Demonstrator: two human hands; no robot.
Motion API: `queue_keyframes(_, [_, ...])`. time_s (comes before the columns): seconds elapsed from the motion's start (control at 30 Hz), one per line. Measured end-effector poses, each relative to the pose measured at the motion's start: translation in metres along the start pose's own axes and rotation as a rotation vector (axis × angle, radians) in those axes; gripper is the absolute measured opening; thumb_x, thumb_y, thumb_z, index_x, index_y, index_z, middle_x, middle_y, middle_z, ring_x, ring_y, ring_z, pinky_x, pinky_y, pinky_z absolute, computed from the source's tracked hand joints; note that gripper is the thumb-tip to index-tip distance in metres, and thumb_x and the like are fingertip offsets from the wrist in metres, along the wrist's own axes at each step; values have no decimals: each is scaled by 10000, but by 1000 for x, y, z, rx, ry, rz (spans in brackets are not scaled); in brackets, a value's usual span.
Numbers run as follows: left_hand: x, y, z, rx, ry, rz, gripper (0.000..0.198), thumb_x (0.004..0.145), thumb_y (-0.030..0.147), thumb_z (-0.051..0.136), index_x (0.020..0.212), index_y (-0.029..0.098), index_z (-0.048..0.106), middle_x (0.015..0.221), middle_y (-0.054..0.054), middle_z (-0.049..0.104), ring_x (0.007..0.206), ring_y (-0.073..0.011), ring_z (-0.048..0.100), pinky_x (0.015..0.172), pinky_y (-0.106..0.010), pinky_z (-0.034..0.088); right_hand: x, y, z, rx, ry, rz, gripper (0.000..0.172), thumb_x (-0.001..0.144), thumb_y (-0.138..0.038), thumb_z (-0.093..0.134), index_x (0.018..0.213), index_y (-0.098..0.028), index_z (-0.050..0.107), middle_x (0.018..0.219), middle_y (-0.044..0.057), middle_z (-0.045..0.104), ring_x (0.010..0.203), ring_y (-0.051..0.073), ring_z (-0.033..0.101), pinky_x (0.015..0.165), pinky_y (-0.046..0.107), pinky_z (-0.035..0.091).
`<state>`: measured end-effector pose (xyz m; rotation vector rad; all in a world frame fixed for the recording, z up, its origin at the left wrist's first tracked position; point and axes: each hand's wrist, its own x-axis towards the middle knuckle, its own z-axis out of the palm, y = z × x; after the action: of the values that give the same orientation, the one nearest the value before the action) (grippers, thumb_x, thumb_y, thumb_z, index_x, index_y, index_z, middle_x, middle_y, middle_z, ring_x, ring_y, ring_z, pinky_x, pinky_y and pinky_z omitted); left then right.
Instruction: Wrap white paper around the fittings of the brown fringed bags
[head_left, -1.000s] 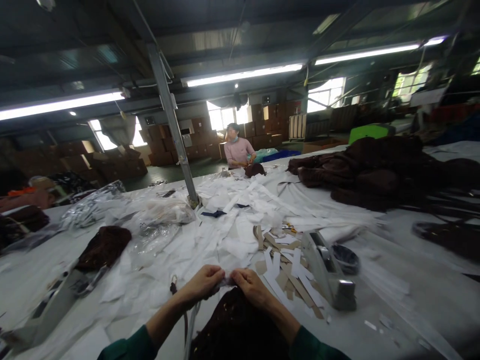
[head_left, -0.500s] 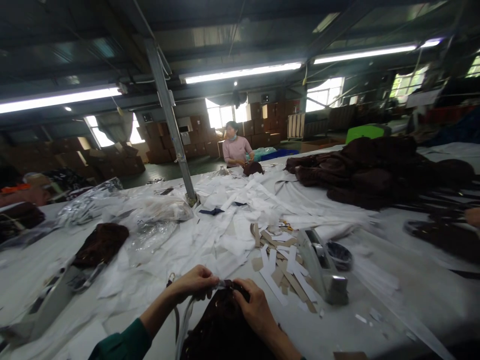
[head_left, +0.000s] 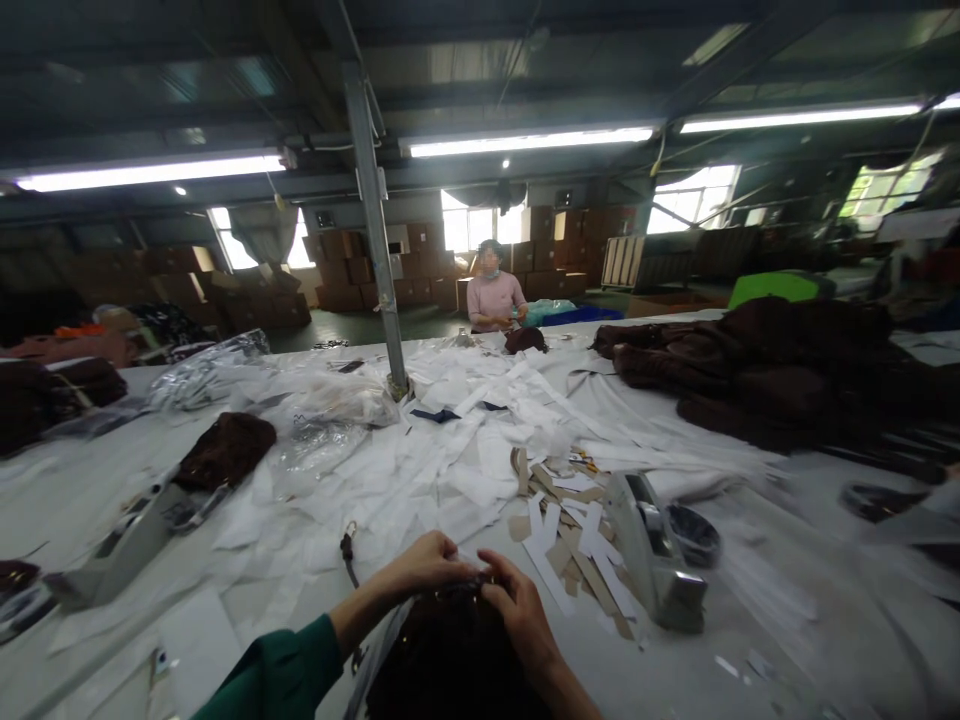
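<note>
A dark brown bag (head_left: 450, 660) stands close in front of me at the table's near edge, its top pointing away. My left hand (head_left: 435, 562) is closed, pinching a whitish, see-through wrap (head_left: 471, 562) at the bag's top edge. My right hand (head_left: 517, 605) holds the same top edge from the right, thumb and forefinger curled round it. The fingertips of both hands almost meet, and the exact grip is partly hidden. To the left of the bag lies a strap with a metal clasp (head_left: 348, 545).
A grey tape dispenser (head_left: 654, 550) stands to the right, beside white and tan card strips (head_left: 574, 545). Another dispenser (head_left: 112, 560) and a brown bag (head_left: 229, 450) are on the left. Brown bags are heaped (head_left: 750, 370) at the right. A metal post (head_left: 381, 250) rises mid-table; a person (head_left: 495, 295) works beyond.
The view has swung a little left, so the scene sits further right. Both hands stay at the bag's top; the right forefinger has lifted and reached closer to the left fingertips.
</note>
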<state>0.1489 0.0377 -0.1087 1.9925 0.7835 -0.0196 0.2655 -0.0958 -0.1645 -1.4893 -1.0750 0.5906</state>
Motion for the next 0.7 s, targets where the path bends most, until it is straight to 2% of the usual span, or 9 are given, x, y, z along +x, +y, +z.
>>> queue_keyframes(0.1, [2, 1, 12, -20, 89, 44, 294, 639, 389, 678, 741, 159, 524, 571, 42, 489, 557, -126, 432, 495, -241, 267, 13, 0, 6, -13, -14, 123, 505, 854, -593, 418, 795, -165, 678, 766, 51, 673, 770, 227, 617, 695, 316, 478])
queue_keyframes(0.17, [3, 2, 17, -46, 124, 83, 355, 638, 290, 671, 921, 165, 497, 623, 43, 519, 584, -133, 455, 508, -237, 283, 20, -1, 12, -65, -13, 152, 549, 823, -646, 434, 686, -165, 661, 685, 50, 659, 715, 227, 607, 666, 316, 462])
queue_keyframes(0.27, [3, -1, 18, -114, 85, 123, 558, 619, 191, 663, 1119, 172, 415, 611, 63, 516, 542, -122, 452, 500, -228, 291, 23, -2, 20, -80, 2, 131, 495, 795, -626, 494, 769, -170, 684, 756, 62, 686, 773, 239, 615, 718, 325, 459])
queue_keyframes(0.37, [2, -11, 11, -220, 10, 131, 821, 544, 170, 742, 1258, 192, 338, 654, 71, 521, 535, -110, 460, 500, -217, 318, 23, 0, 23, -62, 0, 109, 448, 769, -594, 548, 829, -169, 677, 818, 73, 695, 807, 246, 622, 732, 326, 468])
queue_keyframes(0.47, [-5, -28, -3, -403, -69, 46, 957, 556, 315, 808, 1350, 239, 279, 734, 60, 505, 563, -103, 469, 509, -212, 322, 24, 5, 24, -39, 18, 107, 424, 739, -582, 588, 814, -169, 651, 777, 66, 684, 771, 243, 621, 700, 325, 477])
queue_keyframes(0.57, [-23, -53, -17, -513, -77, -70, 812, 694, 562, 680, 1343, 215, 337, 660, 70, 429, 494, -91, 382, 468, -218, 252, 28, 17, 24, -19, 78, 120, 398, 701, -569, 624, 780, -178, 634, 757, 57, 673, 772, 243, 615, 694, 329, 481])
queue_keyframes(0.7, [-65, -98, -27, -562, -64, -139, 771, 699, 677, 607, 1277, 197, 435, 640, 66, 403, 459, -88, 327, 445, -227, 205, 36, 42, 20, 39, 208, 172, 403, 663, -575, 626, 768, -186, 624, 712, 46, 662, 725, 235, 612, 642, 332, 497])
